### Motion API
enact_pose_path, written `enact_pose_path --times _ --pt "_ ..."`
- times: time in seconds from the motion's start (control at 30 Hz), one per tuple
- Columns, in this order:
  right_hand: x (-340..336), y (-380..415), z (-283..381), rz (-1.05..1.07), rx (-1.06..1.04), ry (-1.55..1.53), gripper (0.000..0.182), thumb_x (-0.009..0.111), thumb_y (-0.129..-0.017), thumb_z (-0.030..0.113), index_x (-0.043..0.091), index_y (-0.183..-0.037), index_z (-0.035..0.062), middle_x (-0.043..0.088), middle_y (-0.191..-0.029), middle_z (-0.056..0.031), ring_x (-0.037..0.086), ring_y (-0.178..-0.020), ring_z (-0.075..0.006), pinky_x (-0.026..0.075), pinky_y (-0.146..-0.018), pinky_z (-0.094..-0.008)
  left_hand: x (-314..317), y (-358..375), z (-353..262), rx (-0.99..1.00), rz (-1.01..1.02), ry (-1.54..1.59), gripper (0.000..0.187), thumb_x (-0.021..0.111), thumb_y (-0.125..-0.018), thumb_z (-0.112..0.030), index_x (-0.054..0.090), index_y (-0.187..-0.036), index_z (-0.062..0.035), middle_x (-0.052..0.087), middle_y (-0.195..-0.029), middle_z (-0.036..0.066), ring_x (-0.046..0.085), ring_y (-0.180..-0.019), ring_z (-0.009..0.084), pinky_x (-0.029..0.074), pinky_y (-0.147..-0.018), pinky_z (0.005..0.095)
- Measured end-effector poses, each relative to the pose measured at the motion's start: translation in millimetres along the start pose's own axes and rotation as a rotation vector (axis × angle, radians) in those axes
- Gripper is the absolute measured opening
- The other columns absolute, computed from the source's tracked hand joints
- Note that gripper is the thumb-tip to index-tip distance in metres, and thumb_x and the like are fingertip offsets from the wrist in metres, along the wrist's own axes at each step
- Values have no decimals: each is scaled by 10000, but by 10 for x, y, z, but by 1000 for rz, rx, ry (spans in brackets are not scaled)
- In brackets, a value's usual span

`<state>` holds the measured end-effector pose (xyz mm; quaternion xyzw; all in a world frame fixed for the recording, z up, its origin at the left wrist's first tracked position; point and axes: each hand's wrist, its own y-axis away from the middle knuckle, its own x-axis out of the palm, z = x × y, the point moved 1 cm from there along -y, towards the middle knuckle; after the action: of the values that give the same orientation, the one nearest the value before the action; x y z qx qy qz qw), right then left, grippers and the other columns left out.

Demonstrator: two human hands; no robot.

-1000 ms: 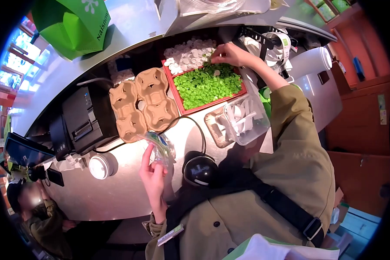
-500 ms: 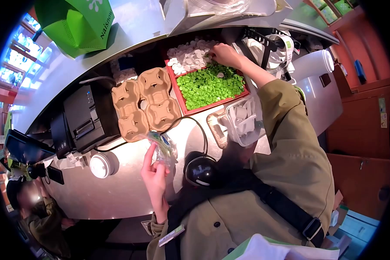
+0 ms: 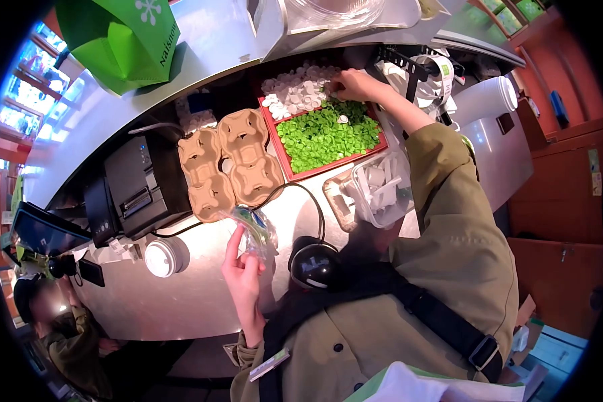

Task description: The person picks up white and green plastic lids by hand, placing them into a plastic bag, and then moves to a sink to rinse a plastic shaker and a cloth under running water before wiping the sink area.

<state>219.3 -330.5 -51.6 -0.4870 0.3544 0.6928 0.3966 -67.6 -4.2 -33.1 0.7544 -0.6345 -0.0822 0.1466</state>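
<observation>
A red tray (image 3: 281,159) holds small white pieces (image 3: 295,90) at its back and bright green pieces (image 3: 328,137) in front. My right hand (image 3: 358,87) reaches into the back right of the tray, its fingers closed at the edge of the white pieces; what they pinch is hidden. At the middle of the counter my left hand (image 3: 242,275) has its index finger raised against a clear plastic bag (image 3: 253,231) with something green and blue inside, the other fingers curled. The bag rests against this hand.
Brown cardboard cup carriers (image 3: 231,167) lie left of the tray, beside a black printer (image 3: 141,187). A lidded white cup (image 3: 161,257), a clear container of white bits (image 3: 380,187) and a black rounded device (image 3: 315,262) stand nearby. Another person (image 3: 63,321) is at lower left.
The whole view has shifted slightly, with counter objects appearing a little farther right. Both hands stay at nearly the same places, the right still in the tray.
</observation>
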Motion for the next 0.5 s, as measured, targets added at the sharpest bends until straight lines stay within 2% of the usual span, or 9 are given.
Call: enact_pose_path --times 0.13,0.17,0.27,0.3,0.4,0.43,0.5 --pt "-151 151 36 28 -74 -199 245 618 -701 154 619 -897 7 628 -776 -151 606 -724 -295 477 -673 -353 -6 6 12 16 11 2 541 399 -731 28 451 -1265 -40 478 -567 -26 404 -493 40 308 -486 167" --pt "-159 178 32 146 -96 -284 225 618 -721 163 618 -870 -5 625 -764 -145 604 -704 -285 472 -659 -345 3 1 12 10 9 0 538 401 -732 26 451 -1264 -40 478 -567 -26 404 -493 40 308 -486 167" --pt "-10 138 -28 -40 -216 -185 206 612 -721 151 618 -853 -7 617 -745 -148 602 -708 -293 468 -658 -356 39 -13 6 -2 15 -3 533 406 -736 19 451 -1263 -39 479 -566 -25 405 -493 40 307 -486 169" --pt "58 110 -22 -60 -206 -164 205 599 -700 130 619 -860 3 611 -729 -150 598 -719 -301 465 -666 -363 41 -17 11 -3 20 -3 532 408 -736 18 451 -1263 -39 479 -566 -25 404 -493 41 307 -486 169" --pt "197 11 -30 35 -67 -29 213 583 -684 125 637 -870 37 635 -815 -159 607 -780 -318 479 -712 -375 29 -7 -7 -5 18 4 533 412 -735 16 450 -1264 -37 480 -567 -23 404 -494 41 308 -486 170" --pt "217 -22 -53 48 -47 -70 219 569 -680 111 630 -878 42 633 -823 -160 605 -791 -316 479 -718 -384 25 1 -9 -6 17 10 534 412 -734 16 450 -1264 -37 480 -568 -23 404 -494 41 308 -486 170" --pt "192 -22 -58 101 -54 -87 182 558 -668 99 601 -824 17 608 -759 -163 589 -742 -317 462 -681 -376 -21 6 7 3 38 -17 522 395 -756 23 425 -1275 -27 487 -603 -17 421 -515 44 336 -510 173"
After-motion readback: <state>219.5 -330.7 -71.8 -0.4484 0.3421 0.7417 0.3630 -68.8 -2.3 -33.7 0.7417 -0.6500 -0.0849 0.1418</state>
